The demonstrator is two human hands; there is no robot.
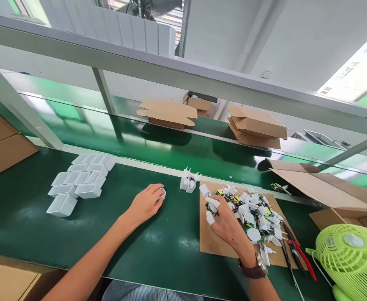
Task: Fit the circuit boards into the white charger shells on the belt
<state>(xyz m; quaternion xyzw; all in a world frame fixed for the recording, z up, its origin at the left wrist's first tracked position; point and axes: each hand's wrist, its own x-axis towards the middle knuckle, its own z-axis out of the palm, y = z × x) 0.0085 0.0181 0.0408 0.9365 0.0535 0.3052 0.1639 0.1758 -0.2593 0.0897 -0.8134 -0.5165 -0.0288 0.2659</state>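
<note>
My left hand (147, 202) is closed around a small white plastic case (162, 193), its open end facing right. White covers sit on the thumb and a finger of my right hand (225, 221), which is at the left edge of a pile of circuit boards with white plug parts (252, 213). Its fingertips close on a circuit board with a white block (205, 191) at its end; the fingers partly hide the board. Between my hands, near the bench's far edge, two filled white cases (188, 184) stand side by side with prongs and wires sticking up.
Several empty white cases (62, 205) stand grouped on the green bench at left. The pile rests on a cardboard sheet (211, 242). Red-handled pliers (305, 255) and tweezers (289, 263) lie at its right, beside a green fan (352, 255). An open carton (336, 192) stands behind.
</note>
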